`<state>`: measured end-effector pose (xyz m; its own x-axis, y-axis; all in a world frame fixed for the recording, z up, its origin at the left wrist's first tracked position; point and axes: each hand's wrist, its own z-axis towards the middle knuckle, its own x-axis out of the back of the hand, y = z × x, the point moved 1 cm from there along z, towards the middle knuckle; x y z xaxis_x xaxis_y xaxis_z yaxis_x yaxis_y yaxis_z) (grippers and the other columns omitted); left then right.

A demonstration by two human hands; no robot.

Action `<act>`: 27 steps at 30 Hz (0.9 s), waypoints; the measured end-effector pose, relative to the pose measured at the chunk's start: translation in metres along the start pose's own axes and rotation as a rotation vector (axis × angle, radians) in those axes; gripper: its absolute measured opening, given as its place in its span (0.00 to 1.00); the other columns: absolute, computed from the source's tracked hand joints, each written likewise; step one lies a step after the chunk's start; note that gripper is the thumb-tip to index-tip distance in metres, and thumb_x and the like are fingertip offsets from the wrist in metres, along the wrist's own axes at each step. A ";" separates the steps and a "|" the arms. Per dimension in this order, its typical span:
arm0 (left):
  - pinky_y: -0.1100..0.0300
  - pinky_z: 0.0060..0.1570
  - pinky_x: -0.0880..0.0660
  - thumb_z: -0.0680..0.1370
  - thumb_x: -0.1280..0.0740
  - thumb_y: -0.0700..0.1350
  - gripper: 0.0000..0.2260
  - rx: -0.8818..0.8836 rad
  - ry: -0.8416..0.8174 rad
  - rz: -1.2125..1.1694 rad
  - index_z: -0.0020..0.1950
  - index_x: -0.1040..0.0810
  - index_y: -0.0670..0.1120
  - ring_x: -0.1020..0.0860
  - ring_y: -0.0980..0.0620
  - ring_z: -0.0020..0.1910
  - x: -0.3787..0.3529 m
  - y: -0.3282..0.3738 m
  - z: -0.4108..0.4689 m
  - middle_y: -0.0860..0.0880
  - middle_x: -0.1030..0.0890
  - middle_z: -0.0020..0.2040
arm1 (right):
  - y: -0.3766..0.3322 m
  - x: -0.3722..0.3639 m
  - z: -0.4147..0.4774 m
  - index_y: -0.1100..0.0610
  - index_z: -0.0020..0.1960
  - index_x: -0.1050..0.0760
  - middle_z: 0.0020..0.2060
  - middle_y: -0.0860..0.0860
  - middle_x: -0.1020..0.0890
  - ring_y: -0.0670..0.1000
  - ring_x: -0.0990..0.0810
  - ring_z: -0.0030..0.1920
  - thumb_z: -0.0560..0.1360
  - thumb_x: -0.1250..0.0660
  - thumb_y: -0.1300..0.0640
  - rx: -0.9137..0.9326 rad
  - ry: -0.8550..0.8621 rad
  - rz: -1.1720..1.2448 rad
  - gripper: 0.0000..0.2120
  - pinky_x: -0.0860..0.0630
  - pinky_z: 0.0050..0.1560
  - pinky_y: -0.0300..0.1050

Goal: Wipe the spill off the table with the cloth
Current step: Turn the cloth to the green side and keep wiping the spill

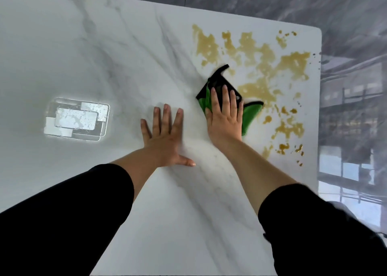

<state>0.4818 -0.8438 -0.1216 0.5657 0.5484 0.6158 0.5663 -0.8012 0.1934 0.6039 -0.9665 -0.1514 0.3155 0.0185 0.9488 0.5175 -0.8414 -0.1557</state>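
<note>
Two flat palms: the right hand (pixel 225 118) presses the cloth (pixel 250 116), fingers straight, at the left edge of the spill (pixel 293 63); the left hand (pixel 165 137) rests released on the table (pixel 104 45), further left of the spill.

Worktop (pixel 83 45): fills most of the view, with its far right corner in sight. Floor (pixel 351 45) lies beyond the far and right edges.
Spill (pixel 293 63): on the worktop's far-right part, running along the right edge toward the person (loose drops at its near end).
Cloth (pixel 250 116): on the worktop at the spill's left margin, its right side meeting the spill.
Right hand (pixel 225 118): flat on top of the cloth.
Left hand (pixel 165 141): flat on the bare worktop, just left of the cloth, apart from it.
Patch of reflected light (pixel 76 118): well left of both hands.
</note>
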 end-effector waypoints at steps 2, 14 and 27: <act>0.40 0.57 0.81 0.53 0.30 0.78 0.69 0.003 -0.015 -0.026 0.66 0.85 0.58 0.87 0.48 0.61 0.000 0.001 0.000 0.51 0.88 0.63 | 0.004 -0.002 -0.036 0.50 0.78 0.51 0.78 0.54 0.48 0.56 0.52 0.78 0.83 0.50 0.47 0.009 0.024 0.000 0.26 0.61 0.76 0.55; 0.39 0.58 0.80 0.54 0.31 0.78 0.69 -0.028 0.018 0.005 0.66 0.85 0.57 0.87 0.46 0.62 -0.004 -0.001 0.003 0.49 0.87 0.64 | -0.011 0.015 0.067 0.46 0.78 0.63 0.78 0.51 0.60 0.53 0.63 0.77 0.82 0.59 0.42 0.023 -0.073 -0.048 0.27 0.68 0.74 0.54; 0.39 0.57 0.83 0.54 0.31 0.78 0.68 -0.031 0.051 -0.020 0.67 0.84 0.57 0.86 0.46 0.63 -0.006 -0.004 0.002 0.49 0.87 0.65 | -0.018 0.007 0.018 0.44 0.75 0.70 0.76 0.50 0.67 0.53 0.68 0.75 0.81 0.58 0.40 -0.022 -0.187 -0.035 0.30 0.73 0.71 0.53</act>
<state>0.4773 -0.8433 -0.1276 0.5223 0.5524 0.6496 0.5578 -0.7976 0.2297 0.6113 -0.9416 -0.1467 0.4412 0.1463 0.8854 0.5139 -0.8500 -0.1157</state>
